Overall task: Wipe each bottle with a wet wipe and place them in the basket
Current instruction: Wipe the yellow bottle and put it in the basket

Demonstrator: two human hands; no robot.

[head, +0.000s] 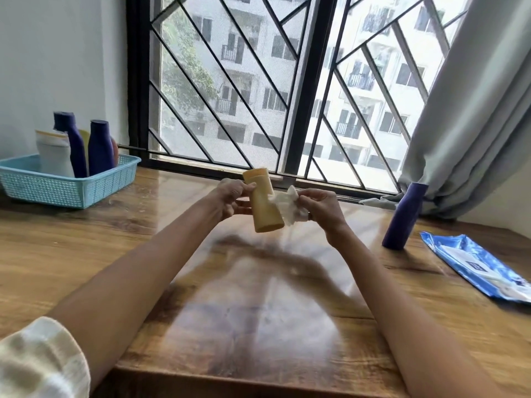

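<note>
1. Left hand (234, 198) grips a yellow bottle (263, 202), held tilted in the air above the wooden table (258, 311).
2. Right hand (320, 206) pinches a crumpled white wipe (288, 206) against the yellow bottle's side.
3. Far left of the yellow bottle, a blue basket (66, 186) holds several upright bottles.
4. To its right, well apart, stands a purple bottle (405, 216); a blue wipes pack (477, 268) lies beyond that.

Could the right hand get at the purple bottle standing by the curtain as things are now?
Probably yes, once freed: the right hand now pinches the wet wipe, but only bare table lies between it and the purple bottle.
</note>
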